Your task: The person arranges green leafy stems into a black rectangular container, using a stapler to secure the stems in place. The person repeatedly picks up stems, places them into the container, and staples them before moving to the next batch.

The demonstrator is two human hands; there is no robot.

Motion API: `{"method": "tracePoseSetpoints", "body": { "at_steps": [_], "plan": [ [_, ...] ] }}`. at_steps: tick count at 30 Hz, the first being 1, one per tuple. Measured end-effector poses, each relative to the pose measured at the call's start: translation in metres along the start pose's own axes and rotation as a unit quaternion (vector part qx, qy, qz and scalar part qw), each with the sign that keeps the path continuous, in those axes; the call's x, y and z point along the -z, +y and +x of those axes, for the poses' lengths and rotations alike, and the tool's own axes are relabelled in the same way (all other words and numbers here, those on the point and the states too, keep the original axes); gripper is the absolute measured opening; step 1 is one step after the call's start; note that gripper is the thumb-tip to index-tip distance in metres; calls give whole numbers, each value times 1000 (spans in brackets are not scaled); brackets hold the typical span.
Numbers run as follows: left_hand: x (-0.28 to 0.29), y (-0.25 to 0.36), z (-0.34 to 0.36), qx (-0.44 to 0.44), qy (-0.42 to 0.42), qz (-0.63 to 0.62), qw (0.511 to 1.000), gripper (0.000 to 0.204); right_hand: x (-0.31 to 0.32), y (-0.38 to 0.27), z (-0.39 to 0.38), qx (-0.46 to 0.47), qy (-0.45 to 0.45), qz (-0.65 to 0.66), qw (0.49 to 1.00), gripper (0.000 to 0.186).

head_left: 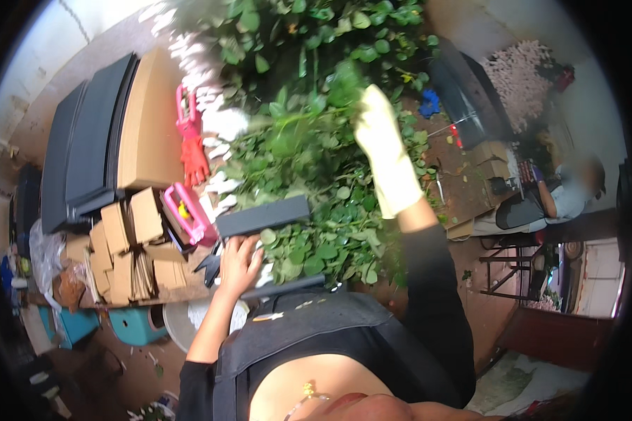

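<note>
A big heap of leafy green stems (330, 252) covers the table in front of me, with pale white heads (226, 125) along its left side. My right hand (376, 116), in a pale yellow rubber glove, is over the heap, its fingers closed around a leafy stem (288, 133). That stem and the fingertips are smeared by motion. My bare left hand (240, 265) rests at the near left of the heap, fingers stretched out against the near edge of a dark grey block (263, 216). Nothing shows in its grasp.
Left stand pink tape dispensers (189, 214), a red glove (194, 160), folded cardboard pieces (133, 231) and tall dark panels (98, 133). Teal stools (137, 326) are below. At right, a co-worker (569, 196) sits by another table (463, 182); a blue object (429, 103) lies beyond my glove.
</note>
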State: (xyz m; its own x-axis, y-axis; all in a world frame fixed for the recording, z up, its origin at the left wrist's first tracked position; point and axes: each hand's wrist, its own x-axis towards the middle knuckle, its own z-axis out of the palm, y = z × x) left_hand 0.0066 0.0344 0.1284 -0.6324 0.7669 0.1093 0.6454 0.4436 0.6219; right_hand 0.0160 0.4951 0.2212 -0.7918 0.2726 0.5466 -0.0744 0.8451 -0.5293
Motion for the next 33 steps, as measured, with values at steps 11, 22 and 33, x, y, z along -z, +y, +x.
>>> {"method": "tracePoseSetpoints", "body": {
  "at_steps": [11, 22, 33],
  "plan": [
    [-36, -27, -12, 142, 85, -320, 933, 29, 40, -75, -31, -211, -20, 460, 862, 31],
    [-27, -23, -13, 41, 90, -200, 975, 46, 32, -163, 12, 361, 73, -135, 920, 29],
    [-27, -22, -8, 66, 85, -188, 976, 47, 53, -68, -68, 73, -8, -226, 971, 38]
  ]
}}
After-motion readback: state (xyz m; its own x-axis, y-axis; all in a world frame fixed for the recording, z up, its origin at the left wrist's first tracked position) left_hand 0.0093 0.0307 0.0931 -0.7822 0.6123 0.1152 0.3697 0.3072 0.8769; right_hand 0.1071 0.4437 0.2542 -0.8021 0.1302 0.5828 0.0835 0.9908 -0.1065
